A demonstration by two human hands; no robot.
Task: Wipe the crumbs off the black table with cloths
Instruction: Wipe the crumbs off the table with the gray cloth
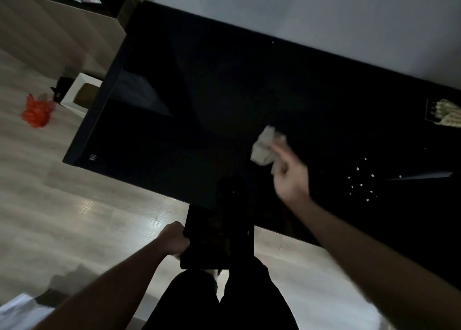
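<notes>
While your right hand (289, 177) pinches a crumpled pale cloth (264, 146) in its fingers over the black surface (199, 105), pale crumbs (361, 182) lie just right of it, near the front edge. Broad bare surface stretches left. Your left hand (174, 238) grips a dark tray (217, 244) below that edge.

Motion-blurred right hand (290, 177) and cloth (265, 146); patterned object (446, 116) cropped at right edge.

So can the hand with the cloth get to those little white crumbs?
Probably yes. The right hand holds the cloth just left of the crumbs, with only bare black table between them.
</notes>
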